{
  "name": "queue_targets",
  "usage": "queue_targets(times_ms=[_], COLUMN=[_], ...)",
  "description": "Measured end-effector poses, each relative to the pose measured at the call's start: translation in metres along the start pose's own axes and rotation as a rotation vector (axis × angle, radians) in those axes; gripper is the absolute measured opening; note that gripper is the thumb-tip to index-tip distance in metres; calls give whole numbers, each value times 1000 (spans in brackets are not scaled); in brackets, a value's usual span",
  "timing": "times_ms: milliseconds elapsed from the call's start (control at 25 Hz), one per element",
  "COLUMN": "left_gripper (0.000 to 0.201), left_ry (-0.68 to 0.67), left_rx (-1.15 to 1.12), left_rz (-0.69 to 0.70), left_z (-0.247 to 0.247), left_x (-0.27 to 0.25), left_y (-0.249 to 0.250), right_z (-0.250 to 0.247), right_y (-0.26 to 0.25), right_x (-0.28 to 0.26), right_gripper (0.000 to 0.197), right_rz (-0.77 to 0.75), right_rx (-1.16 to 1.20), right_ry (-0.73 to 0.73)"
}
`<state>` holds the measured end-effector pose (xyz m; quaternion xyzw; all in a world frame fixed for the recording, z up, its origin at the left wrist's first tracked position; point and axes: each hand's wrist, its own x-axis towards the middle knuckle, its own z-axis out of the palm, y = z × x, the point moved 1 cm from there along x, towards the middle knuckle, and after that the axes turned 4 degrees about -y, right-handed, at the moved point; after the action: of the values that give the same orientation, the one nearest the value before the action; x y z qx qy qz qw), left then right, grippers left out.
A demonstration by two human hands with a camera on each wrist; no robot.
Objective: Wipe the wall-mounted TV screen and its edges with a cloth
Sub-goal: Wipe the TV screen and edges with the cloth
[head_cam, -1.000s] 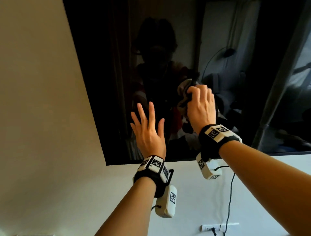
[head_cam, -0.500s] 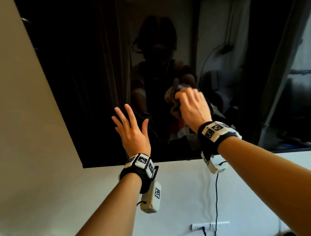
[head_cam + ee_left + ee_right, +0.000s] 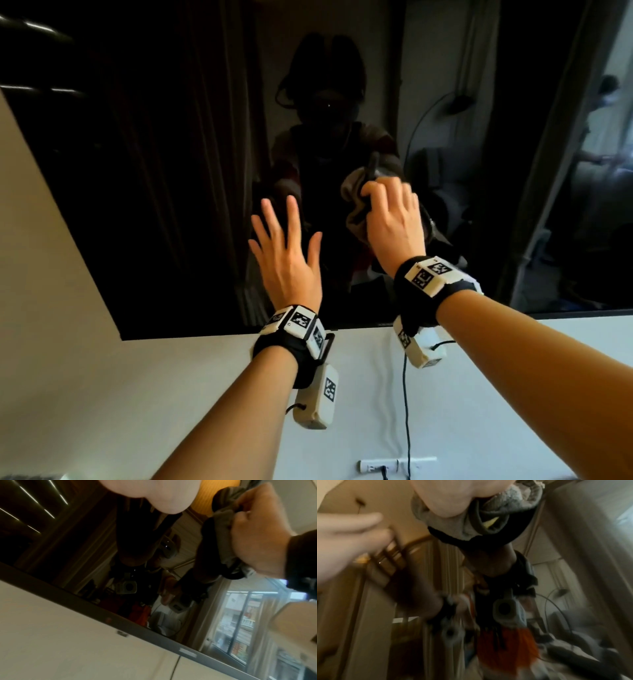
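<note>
The dark TV screen [image 3: 154,171] hangs on the pale wall and mirrors the room and the person. My right hand [image 3: 394,219] grips a bunched grey cloth [image 3: 356,202] and holds it against the glass near the lower middle. From the left wrist view the cloth [image 3: 223,524] bulges out of that fist [image 3: 257,534], above the TV's bottom bezel [image 3: 154,632]. Seen from the right wrist, the cloth [image 3: 471,520] is crumpled under the palm. My left hand [image 3: 284,253] is raised flat with fingers spread, just left of the cloth, close to the screen.
A black cable [image 3: 407,411] drops from below the TV to a white wall socket strip [image 3: 394,465]. Bare pale wall [image 3: 137,394] lies below and to the left of the screen. The TV's left edge [image 3: 65,219] runs diagonally.
The right hand has slid the cloth across the glass within the lower middle of the screen. The left hand stays spread beside it. The view has shifted to show more of the screen's left part.
</note>
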<state>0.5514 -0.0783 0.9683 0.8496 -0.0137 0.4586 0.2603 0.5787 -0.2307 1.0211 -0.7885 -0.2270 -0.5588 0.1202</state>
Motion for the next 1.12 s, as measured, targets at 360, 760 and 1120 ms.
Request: queue_targets(times_ms=[360,760,1120], left_gripper=[72,73,73], left_ry=[-59,-49,-72], left_rx=[28,29,33], left_rz=[9,-6,74], left_z=[29,29,50], left_x=[-10,-9,-12], left_y=[33,41,102], right_z=[-27,-36,-46], right_y=[37,69,94], right_x=[-17,-22,-36], right_gripper=[32,38,39], right_rz=[110,201,147], right_rx=[-29,-109,-136], right_ry=[10,88,41])
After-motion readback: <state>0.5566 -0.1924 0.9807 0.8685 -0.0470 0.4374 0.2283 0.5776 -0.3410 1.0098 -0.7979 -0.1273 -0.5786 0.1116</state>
